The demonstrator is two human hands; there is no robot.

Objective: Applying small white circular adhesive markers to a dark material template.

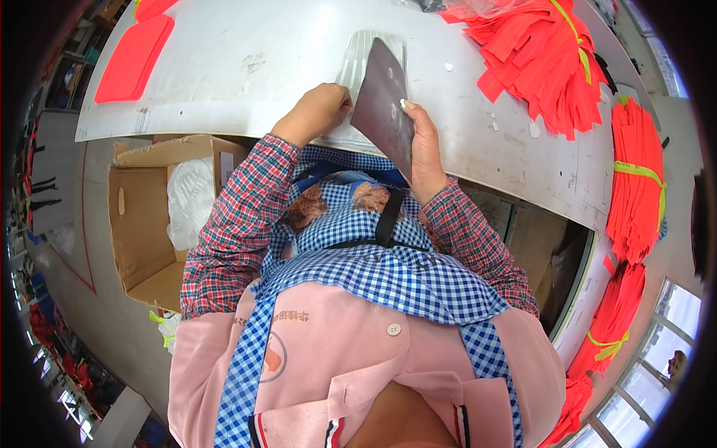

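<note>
My right hand [427, 153] grips a thin dark brown-grey sheet [385, 101] by its right edge, thumb on the face toward me. The sheet stands tilted above the near edge of the white table, with a few pale smudges on it. At the thumb's tip is a small white bit. To the left of the sheet, my left hand [315, 113] is closed, its fingers curled in close to the sheet's edge; what they pinch is hidden. Behind the sheet, a pale translucent striped piece [361, 52] lies on the table [224, 82], partly covered.
Red-orange flat pieces [134, 60] lie stacked at the far left. A fanned red-orange bundle [534, 63] tied with yellow-green strip lies at right, with another tied bundle [635, 179] beyond the table's edge. Below left stands an open cardboard box [149, 224] holding clear plastic.
</note>
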